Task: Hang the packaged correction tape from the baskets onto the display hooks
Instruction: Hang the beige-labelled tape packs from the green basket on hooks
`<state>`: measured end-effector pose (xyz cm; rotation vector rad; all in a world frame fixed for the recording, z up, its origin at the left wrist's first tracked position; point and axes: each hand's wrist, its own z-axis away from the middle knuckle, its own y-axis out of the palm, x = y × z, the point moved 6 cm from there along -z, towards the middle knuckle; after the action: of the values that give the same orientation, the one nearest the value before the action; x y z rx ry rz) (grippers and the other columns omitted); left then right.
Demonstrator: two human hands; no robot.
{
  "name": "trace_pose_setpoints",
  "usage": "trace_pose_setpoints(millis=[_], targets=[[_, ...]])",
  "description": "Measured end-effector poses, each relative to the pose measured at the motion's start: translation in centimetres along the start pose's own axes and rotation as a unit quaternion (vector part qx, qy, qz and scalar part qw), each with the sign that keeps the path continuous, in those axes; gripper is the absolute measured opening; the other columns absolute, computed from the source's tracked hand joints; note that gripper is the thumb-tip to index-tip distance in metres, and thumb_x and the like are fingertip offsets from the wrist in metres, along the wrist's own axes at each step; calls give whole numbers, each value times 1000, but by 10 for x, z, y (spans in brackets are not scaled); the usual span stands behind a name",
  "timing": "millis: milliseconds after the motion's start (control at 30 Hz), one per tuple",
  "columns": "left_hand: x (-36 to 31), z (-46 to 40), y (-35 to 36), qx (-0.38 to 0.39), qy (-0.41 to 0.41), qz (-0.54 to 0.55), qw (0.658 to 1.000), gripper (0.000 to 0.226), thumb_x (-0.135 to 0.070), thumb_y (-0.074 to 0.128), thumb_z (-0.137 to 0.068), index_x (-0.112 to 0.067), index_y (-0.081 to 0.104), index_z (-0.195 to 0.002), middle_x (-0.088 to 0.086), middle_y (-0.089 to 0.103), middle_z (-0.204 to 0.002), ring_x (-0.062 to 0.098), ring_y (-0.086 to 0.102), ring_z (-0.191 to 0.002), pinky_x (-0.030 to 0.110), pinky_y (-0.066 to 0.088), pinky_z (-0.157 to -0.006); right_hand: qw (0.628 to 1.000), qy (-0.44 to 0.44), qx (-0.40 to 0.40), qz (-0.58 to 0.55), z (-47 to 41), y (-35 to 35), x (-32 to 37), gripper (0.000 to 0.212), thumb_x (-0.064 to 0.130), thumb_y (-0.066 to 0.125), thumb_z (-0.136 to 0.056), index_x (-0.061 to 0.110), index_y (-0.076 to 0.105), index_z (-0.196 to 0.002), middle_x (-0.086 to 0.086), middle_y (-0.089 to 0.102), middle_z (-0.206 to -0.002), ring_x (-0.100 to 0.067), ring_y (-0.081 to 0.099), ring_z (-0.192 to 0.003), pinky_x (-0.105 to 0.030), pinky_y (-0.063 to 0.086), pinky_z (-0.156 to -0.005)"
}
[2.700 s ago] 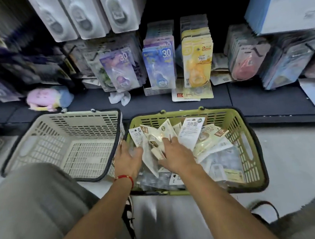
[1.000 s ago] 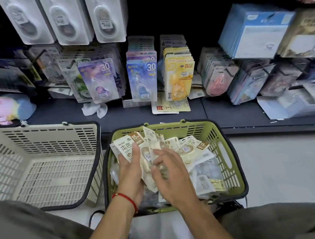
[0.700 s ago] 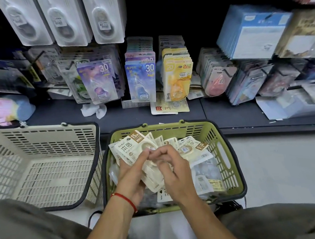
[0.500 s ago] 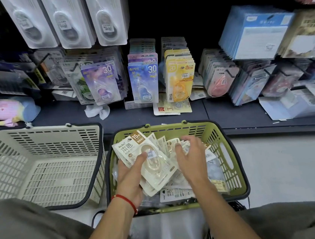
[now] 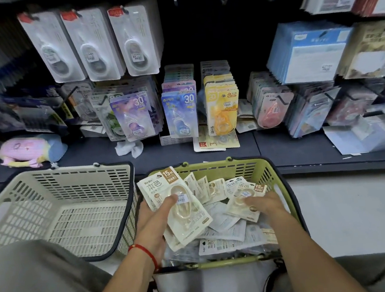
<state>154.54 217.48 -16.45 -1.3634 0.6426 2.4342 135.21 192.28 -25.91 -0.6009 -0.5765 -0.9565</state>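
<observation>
The left hand (image 5: pixel 153 224) grips a stack of cream correction tape packs (image 5: pixel 177 207) at centre frame, thumb clamped across the top pack's blister, fingers underneath. The stack sits face-up with header cards pointing away, which appears intended to keep the hang holes aligned for loading onto a hook as one batch. The right hand (image 5: pixel 264 203), at centre right, pinches a single pack (image 5: pixel 243 201) lying on the loose pile inside the green basket (image 5: pixel 286 197); the thumb lies on top, and the other fingers are hidden beneath it. The beige basket (image 5: pixel 57 209) at lower left holds no packs. Three bare display hooks (image 5: pixel 224 0) show at upper centre (the likely destination, judged from the gap in the stock).

Compared with half a second ago, the right hand has shifted from the pile's middle to its right side and now holds a pack rather than reaching flat. The left-hand stack has stayed in place. No pack hangs yet.
</observation>
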Motion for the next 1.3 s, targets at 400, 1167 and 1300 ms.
trace_pose_setpoints(millis=[400,1167,1300], targets=[[-122,-18,54,62,82,-155,983,44,-10,83,-86,-15,64,-125,7,81,-107,28,79,-96,48,63,-89,937,-330,47,-107,99,-19,113,36,2,75,-89,21,68,-118,2,82,-96,-20,80,-83,-32,63,-62],[-270,-45,37,-102,312,-38,944,48,-38,82,-78,-33,54,-115,-10,73,-106,17,73,-99,48,60,-90,836,-542,31,-76,175,95,365,33,40,66,-94,31,63,-126,13,77,-109,-6,74,-99,-37,59,-89],[-267,-51,39,-92,312,-35,945,46,-26,81,-85,-32,52,-120,-13,73,-104,9,73,-95,41,59,-84,820,-570,-25,-40,170,98,356,38,59,63,-89,38,60,-120,28,71,-104,1,71,-92,-31,56,-74]])
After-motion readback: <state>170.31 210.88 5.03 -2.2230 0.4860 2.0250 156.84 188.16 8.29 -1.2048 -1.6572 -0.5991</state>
